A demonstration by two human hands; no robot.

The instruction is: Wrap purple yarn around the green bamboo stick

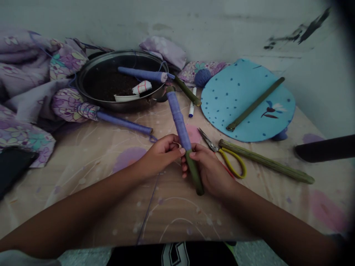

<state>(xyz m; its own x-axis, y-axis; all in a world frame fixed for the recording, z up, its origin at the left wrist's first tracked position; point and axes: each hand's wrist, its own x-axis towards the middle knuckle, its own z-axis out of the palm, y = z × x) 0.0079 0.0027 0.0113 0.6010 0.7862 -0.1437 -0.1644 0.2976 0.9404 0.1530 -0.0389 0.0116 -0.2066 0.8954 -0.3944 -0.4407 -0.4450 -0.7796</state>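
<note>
A green plant stalk [195, 173], its upper part wound with purple yarn [179, 120], slants upward in front of me. My right hand [209, 166] is closed round the stalk just below the winding. At the winding's lower edge my left hand [165, 151] is closed in a pinch, thumb tip against the stalk, apparently on the yarn. Below that hand a loose yarn strand [149, 207] runs down to the table's near edge. Scissors with yellow handles [233, 162] lie right beside my right hand, blades partly apart.
Behind stands a metal pan [119, 105] with a yarn-wrapped stick [141, 74] across it. Another wrapped stick [124, 122] joins a floral cloth bundle [69, 105]. Bare stalks lie on a blue mat [222, 111] and the table. A marker [192, 103], yarn ball [202, 78] and phone [16, 166] lie around.
</note>
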